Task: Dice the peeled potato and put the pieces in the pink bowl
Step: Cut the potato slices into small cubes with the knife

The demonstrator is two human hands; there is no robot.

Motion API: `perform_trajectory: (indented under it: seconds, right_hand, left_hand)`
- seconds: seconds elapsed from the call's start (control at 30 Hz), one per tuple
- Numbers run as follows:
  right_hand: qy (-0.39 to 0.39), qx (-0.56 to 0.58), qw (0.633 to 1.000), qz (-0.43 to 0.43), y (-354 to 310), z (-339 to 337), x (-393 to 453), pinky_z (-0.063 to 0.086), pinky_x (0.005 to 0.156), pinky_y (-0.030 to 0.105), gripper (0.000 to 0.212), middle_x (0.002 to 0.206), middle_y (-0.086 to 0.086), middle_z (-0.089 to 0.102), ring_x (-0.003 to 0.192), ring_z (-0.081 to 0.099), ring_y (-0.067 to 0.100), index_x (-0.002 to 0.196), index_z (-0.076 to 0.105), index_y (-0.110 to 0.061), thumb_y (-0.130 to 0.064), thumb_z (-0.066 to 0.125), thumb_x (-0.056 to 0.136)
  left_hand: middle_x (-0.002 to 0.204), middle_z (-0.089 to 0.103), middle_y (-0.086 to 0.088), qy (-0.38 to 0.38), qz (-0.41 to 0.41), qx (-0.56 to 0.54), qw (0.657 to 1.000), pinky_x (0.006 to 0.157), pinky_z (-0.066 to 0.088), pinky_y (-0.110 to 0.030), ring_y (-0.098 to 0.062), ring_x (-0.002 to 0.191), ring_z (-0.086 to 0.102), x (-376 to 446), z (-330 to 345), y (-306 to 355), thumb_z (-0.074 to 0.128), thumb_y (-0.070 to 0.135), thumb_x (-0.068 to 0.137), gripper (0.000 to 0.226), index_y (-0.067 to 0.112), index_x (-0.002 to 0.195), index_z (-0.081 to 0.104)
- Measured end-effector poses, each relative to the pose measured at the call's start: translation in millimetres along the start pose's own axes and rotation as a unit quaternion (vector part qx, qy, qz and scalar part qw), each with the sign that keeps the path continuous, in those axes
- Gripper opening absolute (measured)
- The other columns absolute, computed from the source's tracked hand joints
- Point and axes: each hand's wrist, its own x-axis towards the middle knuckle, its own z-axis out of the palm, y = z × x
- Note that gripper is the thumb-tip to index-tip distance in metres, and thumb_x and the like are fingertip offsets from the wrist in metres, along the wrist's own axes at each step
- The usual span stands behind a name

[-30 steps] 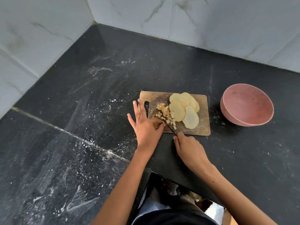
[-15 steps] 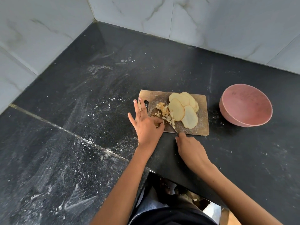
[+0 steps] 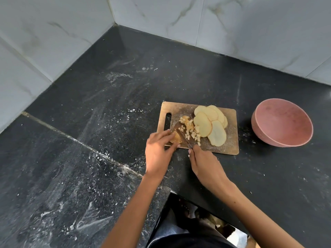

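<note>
— Where does the single view sit?
— Head-worn, wide-angle, close above the black tabletop (image 3: 107,122), looking forward and down toward the tiled corner (image 3: 114,24); both forearms enter from the bottom edge.

The right hand (image 3: 206,165) hides the thin steel knife's (image 3: 184,138) handle; the left hand (image 3: 158,149) covers part of a pale potato piece (image 3: 176,137).

Pale potato slices (image 3: 209,124) fanned beside small dice (image 3: 190,128) on board; pink bowl (image 3: 282,122) tilted, rightward.

no readable text, no labels, no numbers anywhere
</note>
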Motion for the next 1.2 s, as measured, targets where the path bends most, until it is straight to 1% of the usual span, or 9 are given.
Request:
perform_trajectory:
  seconds: [0.07,0.13,0.33,0.47,0.67,0.77,0.87,1.07,1.2]
  right_hand:
    - [-0.004,-0.011,1.0,0.004,-5.5,2.4,5.7,0.041,0.063,0.039,0.025,0.075,0.004,0.052,0.077,0.058,0.033,0.092,0.038,-0.015,-0.033,0.026,0.104]
    - [-0.009,-0.025,1.0,0.009,-10.5,3.5,10.2,0.04,0.063,0.038,0.024,0.078,0.006,0.052,0.08,0.058,0.034,0.092,0.036,-0.015,-0.033,0.025,0.104]
    - [-0.024,-0.069,0.997,0.034,-15.8,7.6,13.0,0.036,0.062,0.036,0.018,0.093,0.013,0.061,0.077,0.055,0.031,0.093,0.032,-0.015,-0.028,0.027,0.104]
    - [-0.044,-0.089,0.994,0.035,-23.2,7.3,24.5,0.037,0.064,0.035,0.014,0.103,0.016,0.062,0.094,0.061,0.036,0.107,0.04,-0.01,-0.02,0.031,0.103]
    - [-0.108,-0.079,0.987,0.089,-15.6,9.9,9.7,0.036,0.068,0.037,0.008,0.105,0.016,0.061,0.093,0.058,0.035,0.098,0.026,-0.015,-0.02,0.027,0.104]
    - [-0.101,-0.067,0.988,0.099,-20.9,12.1,18.0,0.036,0.068,0.036,0.003,0.106,0.015,0.06,0.095,0.058,0.035,0.1,0.031,-0.013,-0.016,0.03,0.102]
    - [-0.099,-0.073,0.988,0.095,-24.1,13.0,23.0,0.037,0.069,0.037,0.005,0.108,0.015,0.06,0.098,0.059,0.035,0.105,0.034,-0.012,-0.012,0.032,0.101]
    - [-0.098,-0.069,0.989,0.09,-10.5,12.9,-2.5,0.036,0.067,0.036,0.011,0.099,0.014,0.061,0.092,0.059,0.035,0.096,0.028,-0.015,-0.02,0.025,0.104]
    - [-0.086,-0.003,0.994,0.069,-6.4,11.4,8.8,0.035,0.063,0.035,0.02,0.072,0.002,0.048,0.071,0.05,0.027,0.096,0.035,-0.013,-0.029,0.027,0.105]
  left_hand:
    - [0.107,0.071,0.0,0.009,-0.01,0.0,1.0,0.089,0.05,-0.037,-0.019,0.103,0.058,-0.6,4.5,1.3,0.083,0.016,0.072,0.03,0.01,0.101,0.076]
    - [0.1,0.071,-0.001,0.019,-0.013,-0.006,1.0,0.084,0.05,-0.03,-0.018,0.099,0.059,-1.7,6.9,2.2,0.084,0.013,0.07,0.03,0.008,0.098,0.076]
    - [0.09,0.071,-0.003,0.024,0.033,0.002,0.999,0.077,0.048,-0.022,-0.018,0.089,0.06,-3.4,8.2,-0.5,0.083,0.006,0.071,0.021,0.004,0.091,0.076]
    - [0.089,0.071,-0.004,0.017,0.043,-0.003,0.999,0.078,0.045,-0.015,-0.013,0.088,0.056,-2.3,6.6,-1.4,0.082,0.002,0.071,0.02,0.003,0.09,0.076]
    - [0.088,0.071,-0.003,0.002,0.032,-0.017,0.999,0.08,0.043,-0.013,-0.015,0.089,0.06,-0.4,5.7,-1.0,0.082,0.004,0.071,0.016,0.004,0.086,0.076]
    - [0.089,0.07,-0.002,-0.007,0.034,-0.023,0.999,0.082,0.044,-0.013,-0.011,0.091,0.058,1.0,4.6,-3.5,0.081,0.005,0.073,0.016,0.005,0.088,0.076]
    - [0.09,0.07,-0.001,-0.009,0.041,-0.022,0.999,0.082,0.048,-0.02,-0.013,0.091,0.06,1.9,4.2,-5.6,0.081,0.007,0.074,0.016,0.005,0.088,0.076]
    - [0.091,0.071,0.001,-0.013,0.032,-0.025,0.999,0.078,0.052,-0.028,-0.013,0.09,0.06,1.4,4.8,-6.6,0.081,0.01,0.074,0.016,0.006,0.089,0.077]
    - [0.091,0.072,-0.001,0.0,0.032,-0.024,0.999,0.079,0.052,-0.029,-0.012,0.091,0.06,0.4,5.8,-5.6,0.082,0.007,0.073,0.018,0.006,0.089,0.076]
